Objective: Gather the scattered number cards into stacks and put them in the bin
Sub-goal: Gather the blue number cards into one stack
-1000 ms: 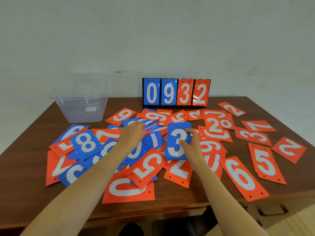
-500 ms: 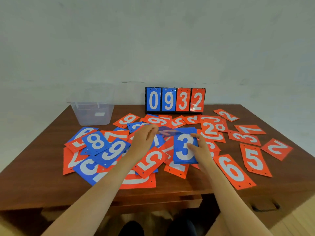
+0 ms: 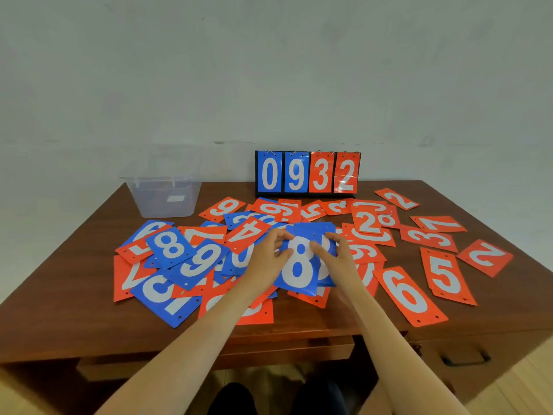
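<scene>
Only 1 view was given: the head-worn camera looked forward and down from above the table's (image 3: 299,336) near edge. It faced the far wall (image 3: 269,70), with both forearms close below.

Scoreboard (image 3: 307,173) on wooden table (image 3: 59,310)

Number cards (image 3: 404,295): glossy, smooth laminated plastic. Bin (image 3: 166,199): translucent, frosted plastic. Bench (image 3: 59,310): dark wood, smooth semi-gloss finish. Scoreboard (image 3: 308,173) rings: metal.
</scene>
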`<action>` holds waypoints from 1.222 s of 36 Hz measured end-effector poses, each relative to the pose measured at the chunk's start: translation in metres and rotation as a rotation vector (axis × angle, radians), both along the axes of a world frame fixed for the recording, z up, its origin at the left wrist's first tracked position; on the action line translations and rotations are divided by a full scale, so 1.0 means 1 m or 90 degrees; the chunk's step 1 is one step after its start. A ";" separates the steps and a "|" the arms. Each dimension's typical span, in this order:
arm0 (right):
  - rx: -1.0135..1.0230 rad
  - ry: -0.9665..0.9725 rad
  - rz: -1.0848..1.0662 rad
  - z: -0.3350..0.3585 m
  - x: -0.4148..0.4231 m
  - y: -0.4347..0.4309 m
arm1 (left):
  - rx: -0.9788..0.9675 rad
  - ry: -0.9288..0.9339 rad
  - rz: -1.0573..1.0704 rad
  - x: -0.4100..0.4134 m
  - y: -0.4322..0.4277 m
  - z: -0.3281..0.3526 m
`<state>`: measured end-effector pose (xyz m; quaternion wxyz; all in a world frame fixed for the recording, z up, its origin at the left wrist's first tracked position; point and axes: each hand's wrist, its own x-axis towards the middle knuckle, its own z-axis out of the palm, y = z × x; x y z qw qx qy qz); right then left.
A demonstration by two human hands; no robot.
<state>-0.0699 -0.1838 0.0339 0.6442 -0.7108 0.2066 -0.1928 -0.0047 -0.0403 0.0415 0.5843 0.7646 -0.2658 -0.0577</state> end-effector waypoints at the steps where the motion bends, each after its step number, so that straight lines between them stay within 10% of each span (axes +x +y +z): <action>1: -0.006 -0.001 0.011 -0.002 0.001 0.000 | 0.002 0.008 -0.011 0.000 -0.002 -0.002; 8: 0.031 -0.007 0.017 -0.016 0.012 -0.004 | 0.086 0.019 0.033 0.012 -0.005 -0.016; 20: 0.076 0.034 0.025 -0.024 0.030 -0.004 | 0.686 -0.092 0.301 0.071 0.093 -0.044; 32: 0.075 0.040 0.062 -0.017 0.031 0.020 | 0.712 -0.140 0.274 0.058 0.095 -0.029; 44: 0.072 0.054 0.048 -0.012 0.013 0.018 | 0.394 -0.404 0.351 0.027 0.089 0.008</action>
